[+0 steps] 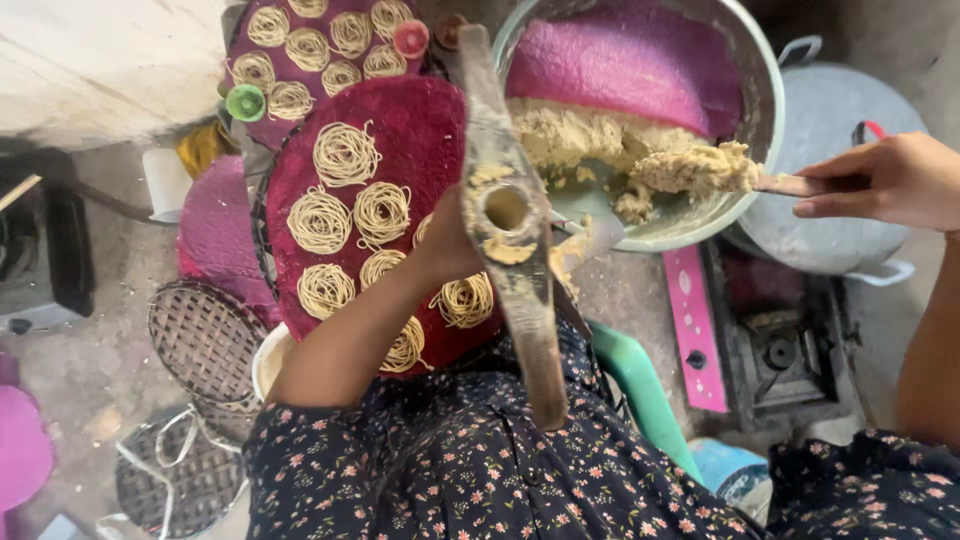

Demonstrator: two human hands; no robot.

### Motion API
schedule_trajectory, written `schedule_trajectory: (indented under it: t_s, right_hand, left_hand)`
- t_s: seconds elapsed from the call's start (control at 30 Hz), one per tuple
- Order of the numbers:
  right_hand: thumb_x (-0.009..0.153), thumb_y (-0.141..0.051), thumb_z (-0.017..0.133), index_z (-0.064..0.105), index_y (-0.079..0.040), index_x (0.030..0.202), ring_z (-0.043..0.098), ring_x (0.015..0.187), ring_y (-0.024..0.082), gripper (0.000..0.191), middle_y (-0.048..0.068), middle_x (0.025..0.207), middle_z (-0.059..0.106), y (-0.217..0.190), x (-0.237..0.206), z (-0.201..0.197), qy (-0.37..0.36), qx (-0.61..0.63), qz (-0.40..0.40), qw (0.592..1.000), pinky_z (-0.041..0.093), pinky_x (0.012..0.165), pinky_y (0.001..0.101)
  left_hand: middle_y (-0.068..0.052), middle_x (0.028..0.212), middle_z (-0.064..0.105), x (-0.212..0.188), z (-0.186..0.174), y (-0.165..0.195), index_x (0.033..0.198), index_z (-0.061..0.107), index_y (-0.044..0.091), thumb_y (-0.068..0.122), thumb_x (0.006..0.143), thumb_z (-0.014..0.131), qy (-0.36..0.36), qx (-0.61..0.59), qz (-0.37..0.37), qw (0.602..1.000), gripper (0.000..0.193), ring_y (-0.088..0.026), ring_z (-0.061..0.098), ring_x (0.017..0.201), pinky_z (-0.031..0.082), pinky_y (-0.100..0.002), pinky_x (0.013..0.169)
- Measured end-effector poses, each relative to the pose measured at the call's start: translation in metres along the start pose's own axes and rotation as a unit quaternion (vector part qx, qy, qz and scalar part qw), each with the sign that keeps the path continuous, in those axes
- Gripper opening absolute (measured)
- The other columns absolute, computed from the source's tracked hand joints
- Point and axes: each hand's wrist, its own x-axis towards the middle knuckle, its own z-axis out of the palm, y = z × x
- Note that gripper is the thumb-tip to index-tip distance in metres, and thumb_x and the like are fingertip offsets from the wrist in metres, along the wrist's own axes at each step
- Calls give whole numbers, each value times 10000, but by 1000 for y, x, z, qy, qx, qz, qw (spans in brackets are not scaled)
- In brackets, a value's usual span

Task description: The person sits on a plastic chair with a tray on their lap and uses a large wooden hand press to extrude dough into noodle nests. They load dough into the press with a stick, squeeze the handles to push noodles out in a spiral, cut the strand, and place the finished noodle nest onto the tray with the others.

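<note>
Wooden press (508,215): long, worn, dough-smeared, held upright-tilted by left hand (447,245) behind it; round filling hole open, facing up. Spoon (790,185): in right hand (885,180), handle level, heaped with pale tan crumbly dough (695,167), over metal bowl (765,110).

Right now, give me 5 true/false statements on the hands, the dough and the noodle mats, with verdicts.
1. The right hand holds a utensil loaded with a lump of dough. True.
2. The dough bowl is empty. False: it holds a mass of beige dough and a pink mat.
3. The left hand is at the wooden press, beside its round hole. True.
4. The dark red mat carries no noodles. False: several coiled noodle nests lie on it.
5. The lump of dough is already inside the press hole. False: it hangs over the bowl, apart from the press.
</note>
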Motion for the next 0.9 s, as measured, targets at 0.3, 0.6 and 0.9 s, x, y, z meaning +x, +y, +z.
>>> schedule_trajectory:
  t_s: [0.3,0.6,0.9]
  right_hand:
    - [834,-496,787,770,-372,1297,754,927,125,479,-26,1040,801,-92,22,-113,-113,-123,-66,984,606,833,315]
    - [1031,-346,550,723,-327,1170,699,873,38,222,-119,966,693,-263,-41,-100,93,-567,-134,807,538,773,209]
    - [909,-385,782,824,-264,909,670,674,84,128,-90,724,685,-234,-60,-126,429,-383,-244,781,482,610,281]
  left_hand:
    - [-184,1115,692,90,63,-18,1123,667,15,257,730,854,-72,143,-56,986,497,-344,705,1016,576,-395,924]
    - [-176,988,738,118,82,-44,1011,736,41,187,836,700,-120,213,-125,961,231,-321,717,923,585,-401,828]
    - [-191,1021,762,121,75,-115,1093,711,42,209,853,689,-27,183,-45,982,294,-340,747,971,584,-393,853]
